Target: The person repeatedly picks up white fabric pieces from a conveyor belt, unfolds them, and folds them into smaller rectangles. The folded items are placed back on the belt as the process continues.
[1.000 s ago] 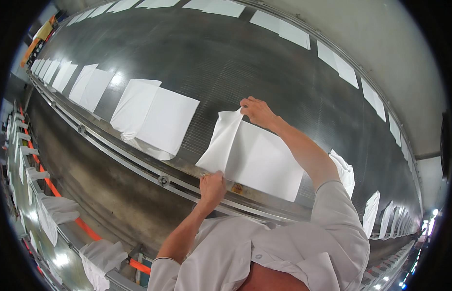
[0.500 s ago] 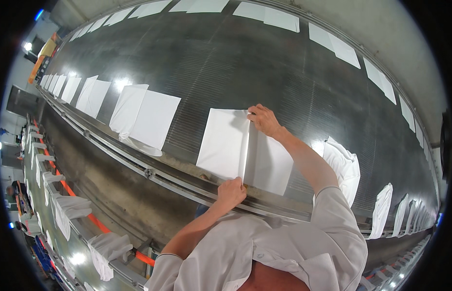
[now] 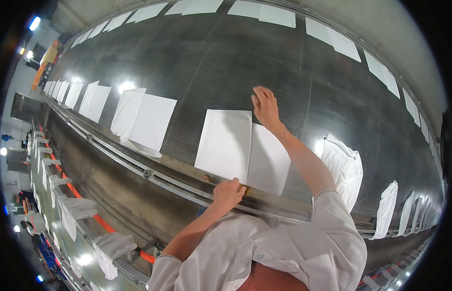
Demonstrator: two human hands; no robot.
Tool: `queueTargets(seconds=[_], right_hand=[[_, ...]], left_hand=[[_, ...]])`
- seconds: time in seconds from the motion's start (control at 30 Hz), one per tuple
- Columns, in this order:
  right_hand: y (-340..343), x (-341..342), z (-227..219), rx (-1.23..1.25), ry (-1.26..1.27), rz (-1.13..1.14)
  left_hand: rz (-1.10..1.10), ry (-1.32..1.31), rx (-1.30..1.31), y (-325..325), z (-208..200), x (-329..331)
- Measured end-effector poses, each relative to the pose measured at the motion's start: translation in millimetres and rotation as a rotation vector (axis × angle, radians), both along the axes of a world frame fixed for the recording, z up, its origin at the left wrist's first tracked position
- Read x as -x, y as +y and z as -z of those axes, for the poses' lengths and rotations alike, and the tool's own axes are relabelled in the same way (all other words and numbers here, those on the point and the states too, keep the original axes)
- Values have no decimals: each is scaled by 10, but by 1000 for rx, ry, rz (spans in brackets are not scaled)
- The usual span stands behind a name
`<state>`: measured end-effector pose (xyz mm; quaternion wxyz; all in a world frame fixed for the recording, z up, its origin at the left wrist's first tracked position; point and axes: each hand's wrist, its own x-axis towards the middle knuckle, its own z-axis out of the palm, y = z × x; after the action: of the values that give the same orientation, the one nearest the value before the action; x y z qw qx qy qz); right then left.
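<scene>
Here, a plain white cloth [image 3: 223, 140] lies as two overlapping panels on the dark surface [image 3: 226, 72], near its front edge. The right hand [image 3: 266, 107] hangs beyond the far edge, apart from the cloth, its fingers loosely curved and parted, slightly blurred. The left hand [image 3: 228, 193] sits at the cloth's near edge, fingers bent; whether they pinch it I cannot tell. A crumpled white cloth [image 3: 343, 167] lies to the right.

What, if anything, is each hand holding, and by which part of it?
The right hand holds nothing. The left hand is at the near edge of the white fabric panel; whether it grips that edge cannot be told.
</scene>
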<state>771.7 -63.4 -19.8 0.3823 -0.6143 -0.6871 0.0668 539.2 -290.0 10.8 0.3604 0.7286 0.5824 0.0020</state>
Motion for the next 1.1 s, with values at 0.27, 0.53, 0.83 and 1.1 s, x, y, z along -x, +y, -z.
queueTargets(seconds=[0.27,0.53,0.83,1.1], right_hand=[[208,346,299,349,-317,91],[86,4,268,44,231,311],[-3381,-312,-114,111,179,416],[-5101,-1273,-417,259,2,852]], left_hand=[[-33,-183,-635,-282,235,385],[-73,-153,-685,-308,323,487],[-8,-307,-777,-350,502,516],[-356,-715,-226,-768,-101,-2]])
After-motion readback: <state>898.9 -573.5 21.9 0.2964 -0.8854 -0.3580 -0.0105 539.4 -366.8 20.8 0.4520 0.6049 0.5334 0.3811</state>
